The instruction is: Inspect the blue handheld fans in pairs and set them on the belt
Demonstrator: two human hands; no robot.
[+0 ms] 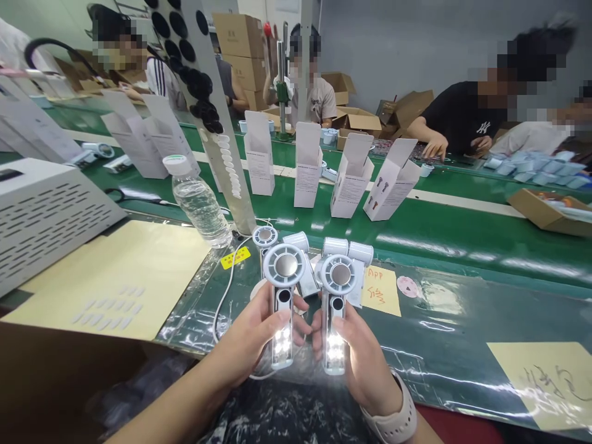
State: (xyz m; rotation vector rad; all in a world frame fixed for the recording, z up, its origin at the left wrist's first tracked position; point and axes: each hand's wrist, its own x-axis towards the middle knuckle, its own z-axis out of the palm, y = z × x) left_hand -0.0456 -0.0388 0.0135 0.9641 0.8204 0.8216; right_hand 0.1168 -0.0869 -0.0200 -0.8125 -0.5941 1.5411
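Observation:
My left hand (256, 336) is closed round the handle of a white handheld fan (283, 290), held upright with its round head up and its lower panel lit. My right hand (358, 348), with a pale watch strap at the wrist, grips a second white handheld fan (336, 296) the same way, its light on too. The two fans stand side by side just above the table edge. Behind them several more white fans (356, 253) lie on the green mat, and a white cable (225, 296) curves past my left hand.
A water bottle (198, 203) stands left of the fans beside a grey machine (41, 216) and a yellow sheet (124, 277). Open white cartons (308, 163) stand on the green conveyor (462, 228). Several people work on the far side among cardboard boxes (546, 209).

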